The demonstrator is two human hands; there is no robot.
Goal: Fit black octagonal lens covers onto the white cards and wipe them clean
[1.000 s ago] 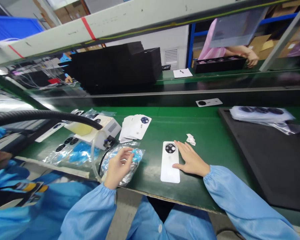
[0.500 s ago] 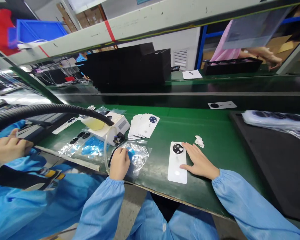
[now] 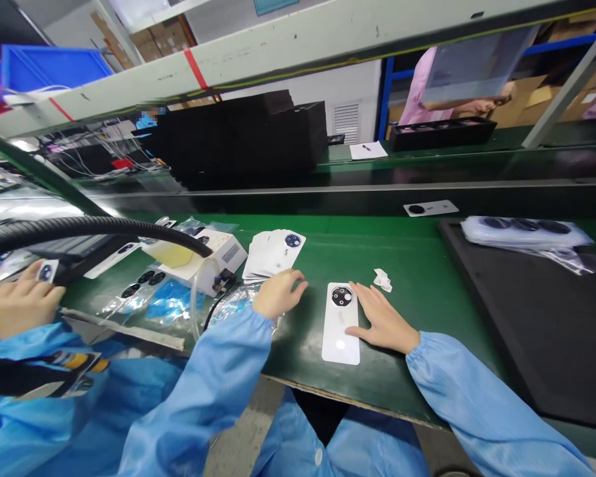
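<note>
White phone back panel (image 3: 338, 324) lying flat on a green workbench (image 3: 417, 252), its round camera plate at the end away from the person. The right hand (image 3: 385, 321) is spread open, thumb on the panel's face and fingertips at its upper right edge, touching without grasping. To the panel's left, the left hand (image 3: 281, 293) is half open, thumb and forefinger parted; whether anything lies within its curled fingers cannot be told. Beyond and left of the panel: a fanned stack of white panels (image 3: 273, 255). Just beyond its right side: a crumpled white scrap (image 3: 383, 279). Farther right: a black tray (image 3: 536, 331) bearing bagged parts (image 3: 521, 233) with dark discs.
</note>
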